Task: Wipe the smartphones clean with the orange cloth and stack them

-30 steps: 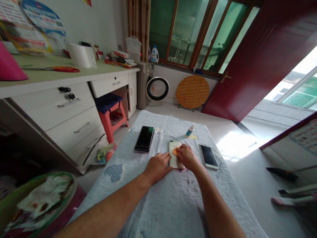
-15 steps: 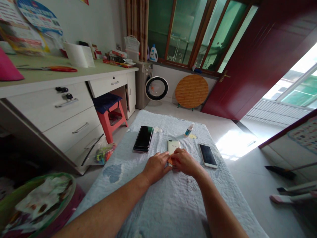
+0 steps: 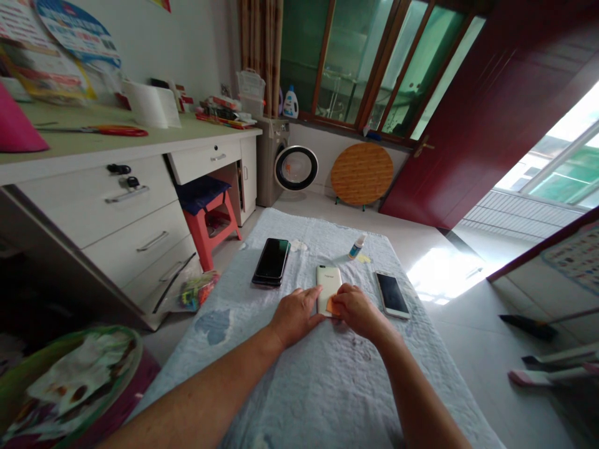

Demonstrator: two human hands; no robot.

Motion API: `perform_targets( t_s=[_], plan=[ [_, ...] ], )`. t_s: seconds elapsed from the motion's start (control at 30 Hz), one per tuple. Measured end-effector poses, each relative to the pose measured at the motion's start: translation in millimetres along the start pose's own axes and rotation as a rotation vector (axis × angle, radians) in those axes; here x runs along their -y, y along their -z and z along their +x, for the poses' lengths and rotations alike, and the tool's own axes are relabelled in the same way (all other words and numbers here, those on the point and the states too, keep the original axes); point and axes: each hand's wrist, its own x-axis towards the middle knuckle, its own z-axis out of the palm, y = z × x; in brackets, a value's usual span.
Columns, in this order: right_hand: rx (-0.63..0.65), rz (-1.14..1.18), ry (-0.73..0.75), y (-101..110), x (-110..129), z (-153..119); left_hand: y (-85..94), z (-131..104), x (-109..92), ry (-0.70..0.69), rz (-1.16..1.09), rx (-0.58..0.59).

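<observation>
A: Position of the white phone?

B: Laid back-up on the cloth-covered table, about midway between its left and right edges. The camera end is pointed toward the far edge.

A: State of the hands?

B: By the right hand, a small orange cloth is pinched against the near part of the phone's back. The left hand is open, palm down, with its fingertips set at the phone's left side.

A: Other items?

B: Dark phones are stacked toward the far left corner. A small spray bottle is stood near the far right corner. A white-framed phone is placed screen-up beside the right edge.
</observation>
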Motion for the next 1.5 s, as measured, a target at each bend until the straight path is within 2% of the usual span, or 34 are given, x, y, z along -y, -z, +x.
perform_targets(
  t_s=[0.17, 0.27, 0.43, 0.63, 0.97, 1.13, 1.23, 1.4, 1.5],
  plan=[
    [-0.030, 0.079, 0.158, -4.3, 19.3, -2.8, 0.1, -0.1, 0.2, -0.013, -0.011, -0.004],
    [-0.018, 0.092, 0.198, -5.1, 20.0, -2.9, 0.6, 0.3, 0.2, -0.029, -0.025, -0.006],
    [0.029, 0.089, 0.100, 2.2, 6.4, -4.8, -2.4, 0.9, 3.9, -0.060, -0.042, -0.009],
    [-0.007, 0.039, 0.003, 7.3, -9.4, -9.6, -4.5, 1.6, 5.2, -0.054, -0.044, -0.007],
    [-0.372, -0.006, -0.218, -11.0, -40.7, -4.7, 1.4, 1.2, 4.1, -0.066, -0.047, 0.025],
    [-0.305, -0.061, -0.301, -20.3, -47.1, -3.1, 1.4, 0.7, 6.0, -0.072, -0.037, 0.037],
    [-0.312, -0.088, -0.352, -23.6, -48.8, -4.6, 0.8, 0.9, 7.3, -0.073, -0.049, 0.035],
    [-0.368, -0.106, -0.348, -22.7, -44.8, -3.9, -0.1, 1.3, 8.4, -0.067, -0.068, 0.036],
    [-0.374, -0.121, -0.297, -22.9, -38.9, 0.9, 0.3, 1.6, 8.0, -0.067, -0.073, 0.039]
  ],
)
